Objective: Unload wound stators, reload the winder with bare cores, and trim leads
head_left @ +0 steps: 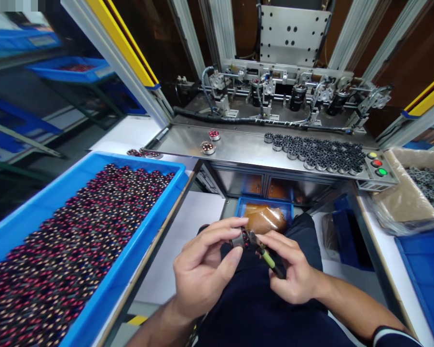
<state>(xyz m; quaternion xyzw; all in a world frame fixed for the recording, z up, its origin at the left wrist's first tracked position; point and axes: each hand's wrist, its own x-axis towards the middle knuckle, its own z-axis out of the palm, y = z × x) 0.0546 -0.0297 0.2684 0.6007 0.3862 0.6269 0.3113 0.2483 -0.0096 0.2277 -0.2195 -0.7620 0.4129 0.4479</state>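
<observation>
Over my lap, my left hand (206,267) pinches a small round wound stator (239,238) between thumb and fingers. My right hand (292,270) is closed around small pliers with a green-yellow handle (266,256), and their tip touches the stator. Both hands meet in front of my dark trousers, below the metal shelf of the machine.
A big blue bin (137,241) full of red-wound stators sits at my left. The steel shelf (238,147) carries two wound stators (208,147), several bare black cores (318,152) and coloured buttons (376,163). A bag-lined box of cores (428,188) stands at the right. A small blue tray (264,209) lies below.
</observation>
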